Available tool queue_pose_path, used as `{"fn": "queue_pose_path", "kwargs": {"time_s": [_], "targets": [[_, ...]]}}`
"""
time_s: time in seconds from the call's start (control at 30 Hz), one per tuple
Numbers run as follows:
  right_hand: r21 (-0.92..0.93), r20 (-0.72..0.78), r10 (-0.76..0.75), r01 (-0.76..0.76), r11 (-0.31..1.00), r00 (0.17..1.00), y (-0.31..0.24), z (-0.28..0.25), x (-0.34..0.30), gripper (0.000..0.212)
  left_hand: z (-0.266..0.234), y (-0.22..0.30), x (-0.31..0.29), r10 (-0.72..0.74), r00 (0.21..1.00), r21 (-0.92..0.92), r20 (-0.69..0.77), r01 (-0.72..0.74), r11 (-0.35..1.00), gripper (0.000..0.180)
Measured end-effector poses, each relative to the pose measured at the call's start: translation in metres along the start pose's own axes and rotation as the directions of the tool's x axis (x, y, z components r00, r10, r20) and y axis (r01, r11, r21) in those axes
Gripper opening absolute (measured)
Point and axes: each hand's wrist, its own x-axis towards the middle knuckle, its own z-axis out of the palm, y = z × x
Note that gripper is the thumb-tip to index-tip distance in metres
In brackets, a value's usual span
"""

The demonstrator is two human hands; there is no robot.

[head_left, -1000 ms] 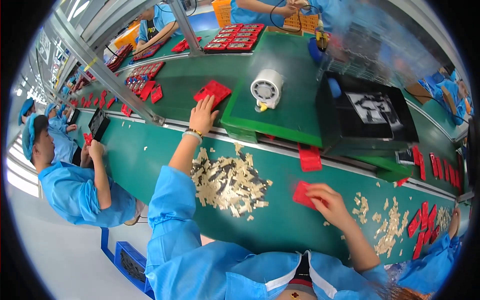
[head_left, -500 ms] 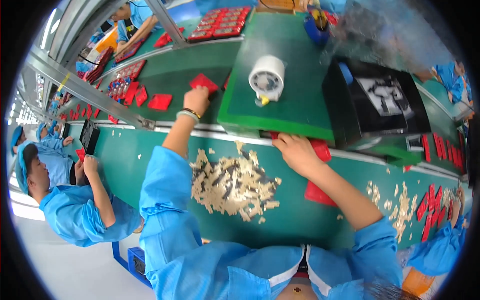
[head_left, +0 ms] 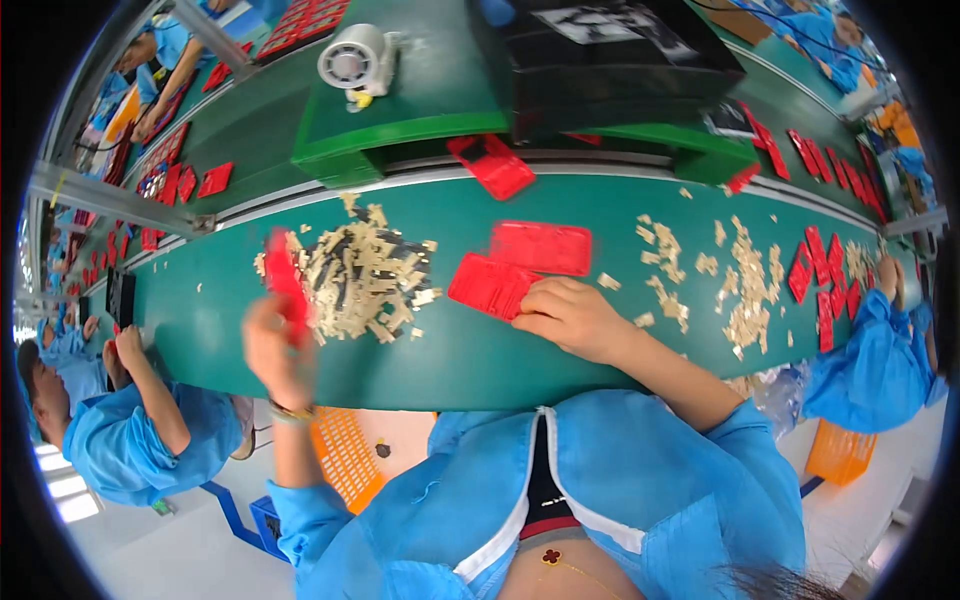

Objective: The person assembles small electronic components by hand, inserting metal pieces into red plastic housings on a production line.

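The left hand [head_left: 277, 345] grips 1 red piece [head_left: 284, 265] (blurred); the right hand [head_left: 565, 315] pinches a red case [head_left: 488, 285] by its edge.

The left hand [head_left: 275, 350] drew back, a red piece [head_left: 283, 265] in its fingers; the right hand [head_left: 570, 314] shifted, fingertips on a red tray [head_left: 485, 284].

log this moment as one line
left hand: holds blurred red piece | right hand: holds red case | pale pieces: heaped near left hand

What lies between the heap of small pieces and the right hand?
The head view shows a red plate there, the right hand at its right end.
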Motion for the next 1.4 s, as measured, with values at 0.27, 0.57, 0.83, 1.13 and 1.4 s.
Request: {"fn": "queue_pose_path", "kwargs": {"time_s": [0.27, 0.57, 0.83, 1.13, 1.4], "targets": [[-0.123, 0.005, 0.231, -0.228, 0.966, 0.973, 0.019, -0.017, -0.04, 0.038, 0.047, 0.175, -0.012, 0.168, 0.795, -0.254, 0.583, -0.018, 0.967, 0.032], [-0.555, -0.298, 0.699, -0.714, 0.427, 0.65, 0.014, -0.035, -0.096, 0.045, 0.069, 0.166, -0.027, 0.206, 0.773, -0.339, 0.6, 0.013, 0.941, 0.055], [-0.578, -0.212, 0.414, -0.455, 0.678, 0.885, 0.088, -0.05, -0.009, 0.042, 0.087, 0.072, -0.023, -0.179, 0.877, 0.09, 0.446, 0.155, 0.984, 0.044], [-0.489, 0.131, 0.342, -0.239, 0.839, 0.931, 0.107, -0.031, 0.03, 0.021, 0.057, 0.046, -0.002, -0.358, 0.867, -0.285, 0.346, 0.461, 0.841, 0.007], [-0.238, 0.082, 0.343, -0.316, 0.919, 0.936, 0.01, -0.016, -0.031, 0.033, 0.076, 0.034, 0.003, -0.454, 0.61, -0.319, 0.65, 0.761, 0.565, 0.012]]}}
